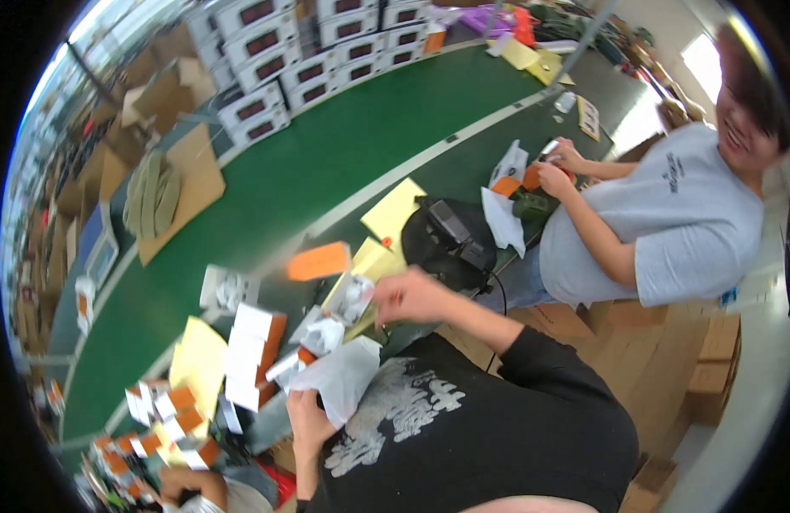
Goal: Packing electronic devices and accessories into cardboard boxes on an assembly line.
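Note:
My left hand (308, 421) is closed on the lower edge of a white translucent plastic bag (348, 380) held in front of my body. My right hand (422, 297) is raised above the table edge, its fingers bent and smeared by motion, so I cannot see whether anything is in them. Just left of it sits an open white box with a white wrapped item (354, 299) inside. Crumpled white wrapping (322, 335) lies between the bag and that box. An orange flat box piece (319, 261) rests farther out on the table.
Stacked white boxes (262, 68) stand on the green conveyor belt (344, 141). White-and-orange boxes (251, 355) line the table at left. A black bag with a dark device (451, 224) lies right of my hand. Co-workers (660, 214) stand at right and sit at lower left (211, 492).

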